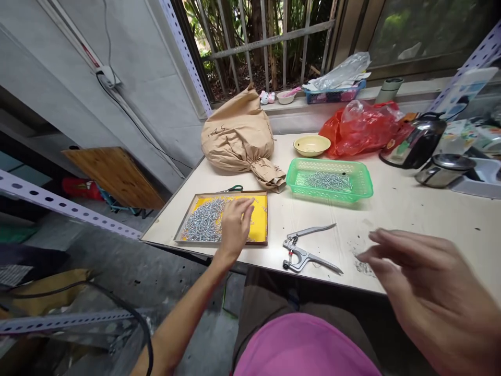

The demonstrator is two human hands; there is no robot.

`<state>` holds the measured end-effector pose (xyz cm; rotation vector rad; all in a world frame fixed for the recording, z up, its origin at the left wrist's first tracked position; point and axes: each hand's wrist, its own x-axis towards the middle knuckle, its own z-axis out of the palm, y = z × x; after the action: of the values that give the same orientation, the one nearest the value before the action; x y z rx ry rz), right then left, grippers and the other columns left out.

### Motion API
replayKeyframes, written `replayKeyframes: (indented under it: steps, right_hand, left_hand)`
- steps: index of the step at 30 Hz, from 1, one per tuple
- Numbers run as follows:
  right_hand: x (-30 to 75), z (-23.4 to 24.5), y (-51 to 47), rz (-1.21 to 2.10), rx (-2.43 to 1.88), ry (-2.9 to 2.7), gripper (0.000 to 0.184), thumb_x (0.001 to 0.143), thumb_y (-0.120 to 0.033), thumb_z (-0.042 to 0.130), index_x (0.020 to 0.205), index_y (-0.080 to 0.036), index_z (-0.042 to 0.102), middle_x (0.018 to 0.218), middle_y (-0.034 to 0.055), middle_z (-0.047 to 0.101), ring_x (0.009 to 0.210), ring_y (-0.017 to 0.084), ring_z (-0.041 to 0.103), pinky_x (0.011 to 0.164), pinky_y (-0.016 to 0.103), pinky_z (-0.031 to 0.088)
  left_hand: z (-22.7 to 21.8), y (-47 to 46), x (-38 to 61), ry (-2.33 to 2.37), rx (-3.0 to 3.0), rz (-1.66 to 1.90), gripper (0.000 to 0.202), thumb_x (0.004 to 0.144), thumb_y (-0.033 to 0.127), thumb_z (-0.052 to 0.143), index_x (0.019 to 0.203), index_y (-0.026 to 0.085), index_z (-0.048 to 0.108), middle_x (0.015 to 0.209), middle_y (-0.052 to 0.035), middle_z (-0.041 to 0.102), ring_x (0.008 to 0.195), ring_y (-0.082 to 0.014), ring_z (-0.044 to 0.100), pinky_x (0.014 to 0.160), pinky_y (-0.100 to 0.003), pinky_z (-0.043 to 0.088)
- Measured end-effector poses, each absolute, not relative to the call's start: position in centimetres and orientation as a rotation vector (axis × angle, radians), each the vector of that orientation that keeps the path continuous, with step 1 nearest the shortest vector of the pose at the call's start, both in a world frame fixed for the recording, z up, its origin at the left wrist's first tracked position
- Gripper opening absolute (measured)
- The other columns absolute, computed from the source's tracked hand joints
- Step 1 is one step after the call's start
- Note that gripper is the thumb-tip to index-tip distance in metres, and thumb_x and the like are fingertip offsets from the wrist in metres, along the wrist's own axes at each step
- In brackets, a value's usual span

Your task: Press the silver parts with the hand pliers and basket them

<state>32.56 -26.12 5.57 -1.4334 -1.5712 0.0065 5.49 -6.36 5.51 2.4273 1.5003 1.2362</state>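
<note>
My left hand [235, 224] is over a shallow cardboard tray [267, 219] with a yellow bottom. Its fingers are stretched and its thumb is a little apart, with nothing seen between them. A heap of small silvery metal pins [205, 219] lies in the tray's left part, beside that hand. My right hand [434, 282], blurred, is raised at the table's right front, its fingers bent and apart from the thumb, with nothing visible in it. Between the hands lie grey metal hand pliers [303, 250] with a spring, their handles spread.
Behind the pliers stands a green plastic basket [329, 196] with more metal pins. Farther back are a brown paper bag [238, 133], a yellow bowl [312, 145], a red plastic bag [362, 130] and a kettle [417, 138]. Green-handled scissors [235, 188] lie behind the tray.
</note>
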Motion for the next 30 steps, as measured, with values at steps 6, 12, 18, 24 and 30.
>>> replayKeyframes:
  steps: [6, 12, 18, 24, 30]
  right_hand:
    - [31.5, 5.3, -20.5, 0.208, -1.463, -1.702, 0.018, 0.091, -0.02, 0.052, 0.103, -0.025, 0.063, 0.097, 0.0047, 0.062, 0.091, 0.019, 0.061, 0.079, 0.033, 0.051]
    - [31.3, 1.2, -19.1, 0.32, -1.327, -2.098, 0.023, 0.095, -0.017, 0.043, 0.107, -0.019, 0.063, 0.091, 0.0063, 0.062, 0.083, 0.016, 0.058, 0.071, 0.028, 0.047]
    - [28.8, 0.4, -14.0, 0.072, -1.026, -2.84, 0.018, 0.092, -0.019, 0.047, 0.088, -0.018, 0.065, 0.093, 0.0074, 0.059, 0.085, 0.02, 0.049, 0.069, 0.032, 0.038]
    - [27.1, -0.2, -11.4, 0.286, -0.856, -2.967, 0.011, 0.085, -0.013, 0.05, 0.079, -0.014, 0.06, 0.089, 0.0078, 0.058, 0.082, 0.018, 0.05, 0.073, 0.031, 0.037]
    - [27.1, 0.1, -10.5, 0.699, -1.141, -2.226, 0.011, 0.084, -0.012, 0.048, 0.086, -0.015, 0.058, 0.081, 0.0023, 0.062, 0.067, 0.011, 0.053, 0.063, 0.023, 0.041]
  left_hand:
    - [-0.4, -0.5, 6.1, 1.358, 2.724, 0.344, 0.025, 0.089, 0.015, 0.047, 0.105, 0.02, 0.066, 0.115, -0.0084, 0.061, 0.104, -0.0224, 0.049, 0.086, -0.036, 0.045]
    - [-1.1, 2.8, 7.6, 1.269, 2.697, 0.306, 0.019, 0.086, 0.018, 0.051, 0.099, 0.018, 0.066, 0.096, -0.0093, 0.065, 0.092, -0.0239, 0.052, 0.082, -0.035, 0.042]
    - [-2.7, 2.6, 6.7, 1.319, 2.639, 0.322, 0.02, 0.087, 0.02, 0.048, 0.092, 0.016, 0.067, 0.091, -0.0088, 0.063, 0.088, -0.0215, 0.052, 0.082, -0.034, 0.042]
    - [-2.6, 1.9, 6.3, 1.326, 2.667, 0.306, 0.023, 0.089, 0.02, 0.045, 0.091, 0.015, 0.067, 0.094, -0.0087, 0.057, 0.092, -0.0205, 0.05, 0.081, -0.032, 0.041]
    - [-1.5, 2.0, 5.6, 1.364, 2.652, 0.217, 0.024, 0.089, 0.018, 0.042, 0.079, 0.013, 0.064, 0.087, -0.0091, 0.058, 0.081, -0.0185, 0.052, 0.075, -0.03, 0.041]
